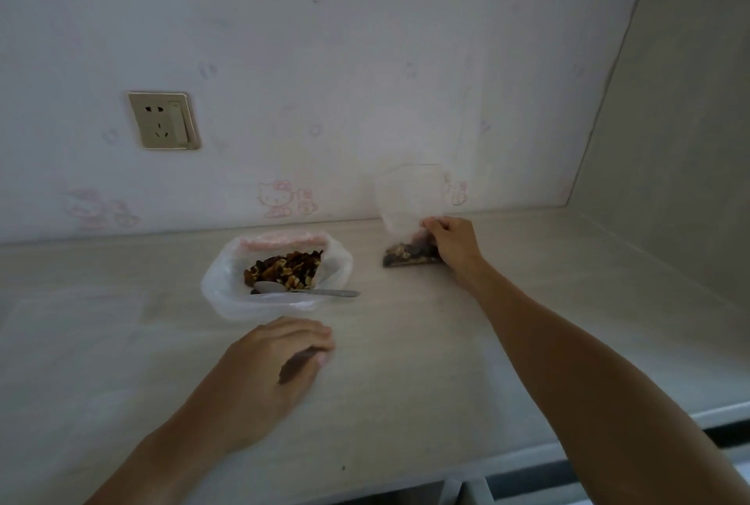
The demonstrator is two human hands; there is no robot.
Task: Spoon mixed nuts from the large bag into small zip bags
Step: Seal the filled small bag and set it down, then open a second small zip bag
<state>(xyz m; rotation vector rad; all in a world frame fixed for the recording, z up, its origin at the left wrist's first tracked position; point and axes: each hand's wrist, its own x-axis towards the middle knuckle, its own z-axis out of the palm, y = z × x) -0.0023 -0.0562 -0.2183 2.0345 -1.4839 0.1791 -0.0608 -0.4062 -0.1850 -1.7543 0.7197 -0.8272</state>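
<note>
The large clear bag lies open on the counter, with mixed nuts inside. A metal spoon rests across its rim, bowl among the nuts, handle pointing right. To the right, near the wall, stands a small zip bag with nuts in its bottom. My right hand grips that bag at its lower right side. My left hand hovers over the counter just in front of the large bag, fingers curled; it is blurred and nothing clear shows in it.
A pale counter runs to a papered wall with a socket at the left. A side wall closes the right end. The counter's front edge lies bottom right. A faint clear sheet or bag lies at the left.
</note>
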